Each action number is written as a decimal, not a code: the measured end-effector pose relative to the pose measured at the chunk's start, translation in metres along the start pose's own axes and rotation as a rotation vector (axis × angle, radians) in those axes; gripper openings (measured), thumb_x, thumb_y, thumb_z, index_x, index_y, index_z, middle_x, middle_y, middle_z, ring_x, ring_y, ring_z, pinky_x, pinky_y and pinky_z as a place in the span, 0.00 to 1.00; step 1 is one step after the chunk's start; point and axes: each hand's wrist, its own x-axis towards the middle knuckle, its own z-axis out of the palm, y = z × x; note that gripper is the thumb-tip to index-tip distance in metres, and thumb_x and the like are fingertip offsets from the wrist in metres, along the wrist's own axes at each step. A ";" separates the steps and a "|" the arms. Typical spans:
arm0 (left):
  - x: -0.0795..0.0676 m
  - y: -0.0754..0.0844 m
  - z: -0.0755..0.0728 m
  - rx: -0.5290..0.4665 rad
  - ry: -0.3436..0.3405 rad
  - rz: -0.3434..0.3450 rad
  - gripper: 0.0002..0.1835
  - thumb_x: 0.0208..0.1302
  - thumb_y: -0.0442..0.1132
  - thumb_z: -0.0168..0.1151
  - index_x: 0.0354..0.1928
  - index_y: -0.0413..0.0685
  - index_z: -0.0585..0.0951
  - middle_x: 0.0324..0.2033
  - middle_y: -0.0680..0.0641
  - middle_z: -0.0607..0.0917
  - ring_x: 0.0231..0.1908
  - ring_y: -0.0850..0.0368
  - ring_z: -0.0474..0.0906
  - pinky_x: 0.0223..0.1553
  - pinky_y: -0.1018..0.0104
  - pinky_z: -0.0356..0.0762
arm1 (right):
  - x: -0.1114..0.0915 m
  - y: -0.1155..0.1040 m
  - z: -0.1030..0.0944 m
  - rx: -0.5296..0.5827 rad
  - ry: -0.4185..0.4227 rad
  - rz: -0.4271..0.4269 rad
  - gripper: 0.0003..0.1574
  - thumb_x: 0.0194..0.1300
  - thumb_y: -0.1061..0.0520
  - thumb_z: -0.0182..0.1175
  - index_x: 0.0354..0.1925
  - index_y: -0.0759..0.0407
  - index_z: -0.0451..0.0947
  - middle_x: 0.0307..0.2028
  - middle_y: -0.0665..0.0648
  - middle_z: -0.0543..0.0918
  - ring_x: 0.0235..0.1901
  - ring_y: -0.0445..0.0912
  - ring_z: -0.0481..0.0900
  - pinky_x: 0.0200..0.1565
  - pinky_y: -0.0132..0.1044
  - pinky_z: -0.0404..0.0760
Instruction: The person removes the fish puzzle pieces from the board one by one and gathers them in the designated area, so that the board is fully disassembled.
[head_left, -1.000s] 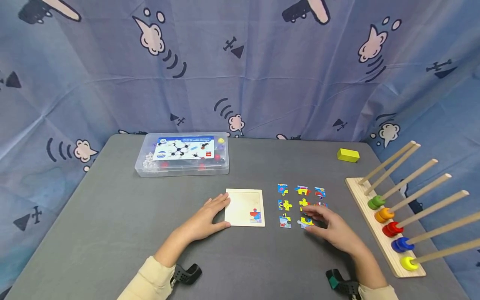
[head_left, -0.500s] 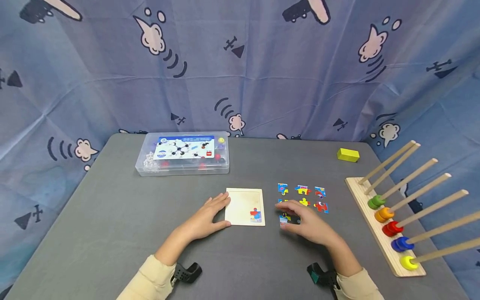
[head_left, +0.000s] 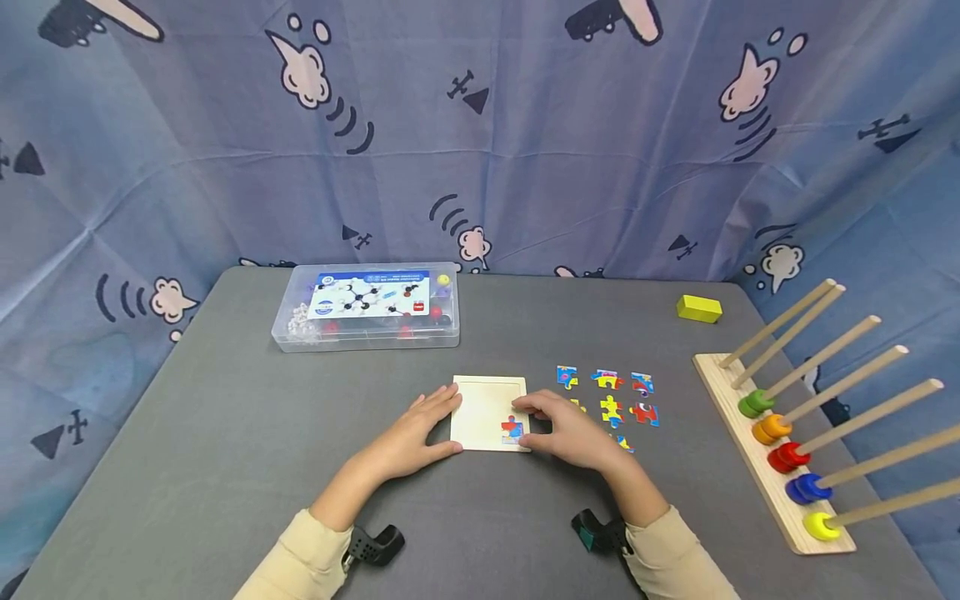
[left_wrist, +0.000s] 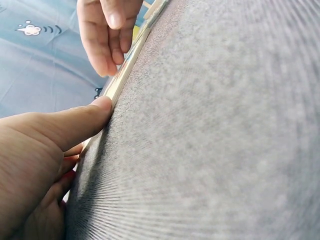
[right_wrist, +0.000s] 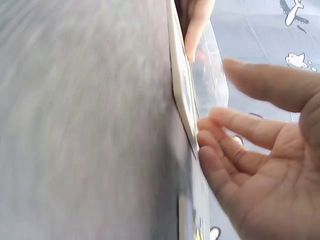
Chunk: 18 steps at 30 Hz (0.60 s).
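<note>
A square wooden puzzle tray (head_left: 480,408) lies on the grey table, with one red and blue jigsaw piece (head_left: 512,430) in its near right corner. My left hand (head_left: 412,437) rests against the tray's left side, fingers extended and thumb (left_wrist: 102,103) touching the edge. At the tray's right edge is my right hand (head_left: 566,429), its thumb and fingers apart. The right wrist view shows nothing between the fingers of that right hand (right_wrist: 270,145). Loose jigsaw pieces, including a yellow one (head_left: 611,411) and a red one (head_left: 645,414), lie to the right; my right hand partly covers the nearest ones.
Behind the tray stands a clear plastic case (head_left: 367,333) with a molecule label. A yellow block (head_left: 699,308) sits at the back right. Along the right side is a wooden peg stand (head_left: 780,467) with tall rods and coloured rings. A patterned blue curtain (head_left: 525,167) hangs behind the table.
My right hand has moved left, from over the loose pieces to the tray's right edge. The left hand and the piece in the tray have stayed put.
</note>
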 end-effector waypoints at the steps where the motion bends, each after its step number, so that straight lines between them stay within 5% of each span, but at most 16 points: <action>1: 0.000 0.000 0.000 -0.002 0.000 0.001 0.37 0.61 0.46 0.64 0.69 0.38 0.63 0.71 0.42 0.59 0.72 0.46 0.51 0.72 0.44 0.46 | 0.001 0.000 0.001 -0.007 -0.005 -0.001 0.27 0.56 0.58 0.66 0.54 0.67 0.75 0.50 0.62 0.78 0.47 0.53 0.76 0.52 0.44 0.77; 18: 0.001 0.000 0.000 -0.011 -0.001 -0.003 0.37 0.61 0.46 0.64 0.69 0.38 0.63 0.71 0.42 0.59 0.72 0.46 0.52 0.72 0.44 0.46 | 0.003 -0.001 0.017 -0.080 0.047 0.029 0.20 0.54 0.63 0.68 0.46 0.60 0.76 0.45 0.55 0.77 0.44 0.47 0.74 0.50 0.40 0.76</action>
